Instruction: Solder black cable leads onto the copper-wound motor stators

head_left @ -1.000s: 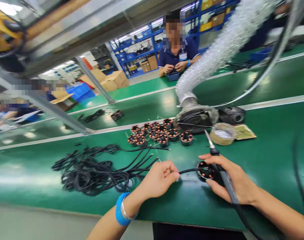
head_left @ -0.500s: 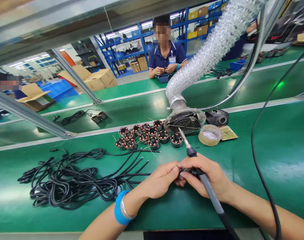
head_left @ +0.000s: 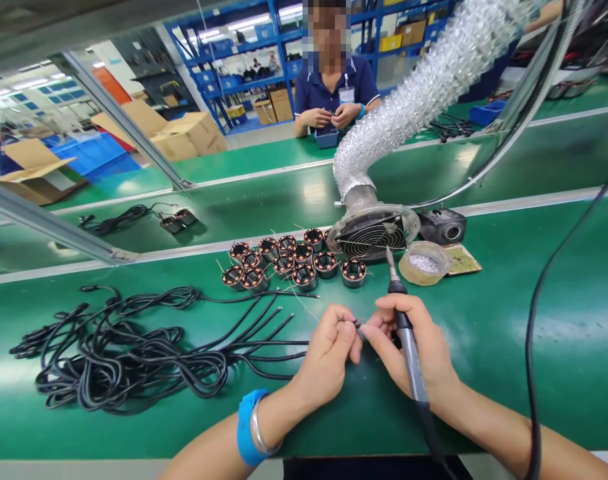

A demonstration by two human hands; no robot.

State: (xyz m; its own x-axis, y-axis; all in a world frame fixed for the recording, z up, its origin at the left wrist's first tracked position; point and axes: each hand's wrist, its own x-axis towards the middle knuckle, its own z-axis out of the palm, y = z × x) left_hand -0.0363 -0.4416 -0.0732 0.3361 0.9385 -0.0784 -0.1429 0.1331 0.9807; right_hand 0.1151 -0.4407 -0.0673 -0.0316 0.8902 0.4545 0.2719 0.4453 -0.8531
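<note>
My left hand (head_left: 329, 350) is closed, thumb and index finger pinching what looks like the end of a black cable (head_left: 357, 325); most of it is hidden in the hand. In my right hand (head_left: 429, 347) a soldering iron (head_left: 408, 340) lies with its metal tip pointing up and away. The right thumb and index finger also meet at the same dark end, close to the left fingertips. Left of my hands, several black cables (head_left: 134, 360) lie in a tangled bundle, their stripped ends towards me. Beyond stand several motor stators (head_left: 303, 277) with copper windings.
A fume extractor (head_left: 371, 240) with a silver hose (head_left: 414, 113) stands behind the stators. Right of it are a round tub (head_left: 424, 263), a yellowish sponge (head_left: 464, 260) and a dark holder (head_left: 443, 227). A black cord (head_left: 534, 333) hangs at right. A co-worker (head_left: 334, 93) sits across.
My hands have drawn slightly apart, showing the dark piece between the fingertips. The soldering iron has turned more upright, its tip shifting right. The whole view has shifted a little.
</note>
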